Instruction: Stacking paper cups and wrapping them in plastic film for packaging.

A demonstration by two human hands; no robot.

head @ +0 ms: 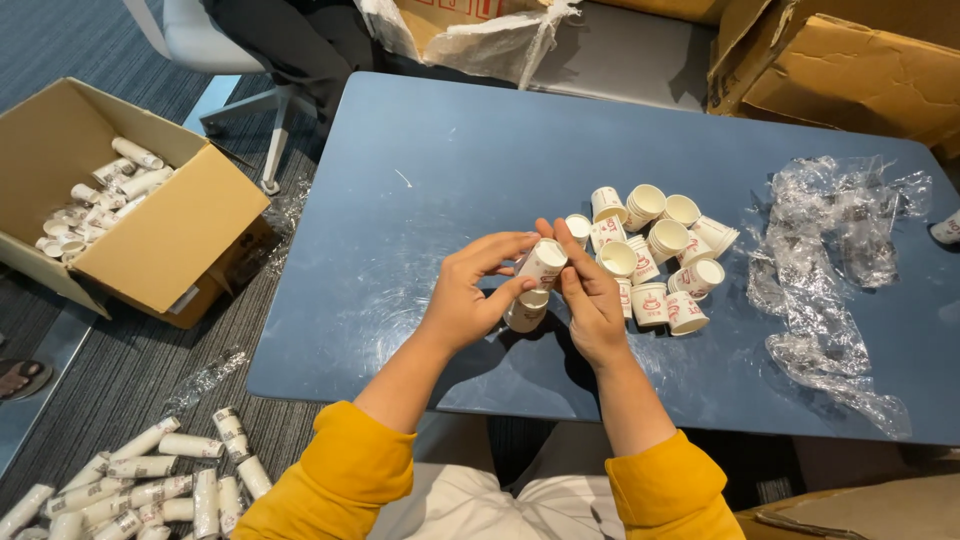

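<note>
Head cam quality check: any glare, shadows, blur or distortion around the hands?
Head view: soft overhead glare on the blue table left of the hands; dark shadow under the left hand and right hand; the stack of paper cups they hold is sharp; crumpled plastic wrap glints; wide-angle bending at the edges.

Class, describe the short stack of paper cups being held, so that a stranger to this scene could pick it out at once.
Start at the blue table and find the cluster of white paper cups with red prints near its middle. Just left of that cluster, the left hand and right hand meet around a short stack of cups. It alone is lifted and tilted between fingers; the others rest on the table.
</note>
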